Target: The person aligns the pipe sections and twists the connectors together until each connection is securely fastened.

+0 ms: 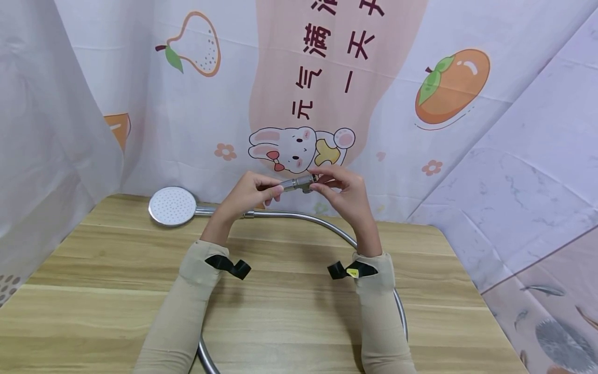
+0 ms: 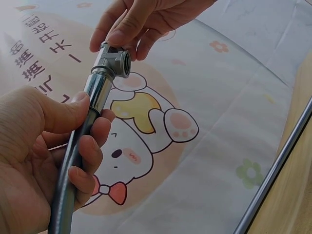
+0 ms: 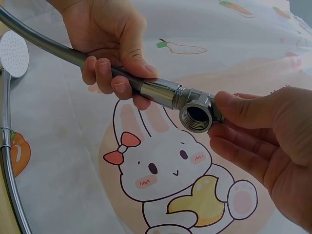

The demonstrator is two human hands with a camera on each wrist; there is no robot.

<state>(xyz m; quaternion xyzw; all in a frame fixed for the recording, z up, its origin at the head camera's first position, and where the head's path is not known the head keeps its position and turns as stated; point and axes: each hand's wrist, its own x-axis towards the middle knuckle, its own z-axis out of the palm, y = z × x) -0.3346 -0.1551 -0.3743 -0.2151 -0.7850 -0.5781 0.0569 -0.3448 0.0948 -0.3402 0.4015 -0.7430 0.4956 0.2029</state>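
Observation:
A metal shower hose (image 2: pixel 63 195) lies along my left hand (image 1: pixel 252 191), whose fingers curl round it just below its shiny end nut (image 3: pixel 161 92). At that nut sits a grey metal tee fitting (image 3: pixel 197 114), its threaded side opening facing the right wrist camera. My right hand (image 1: pixel 343 189) pinches the far end of the tee between thumb and fingers, hiding part of it. Both hands are raised above the back of the table, and nut and tee are in line, with a little thread showing between them.
A round white-faced shower head (image 1: pixel 172 206) lies at the back left of the wooden table (image 1: pixel 280 311). From its handle the hose (image 1: pixel 299 214) runs right, then forward past my right sleeve. A printed curtain (image 1: pixel 196 130) hangs right behind the table.

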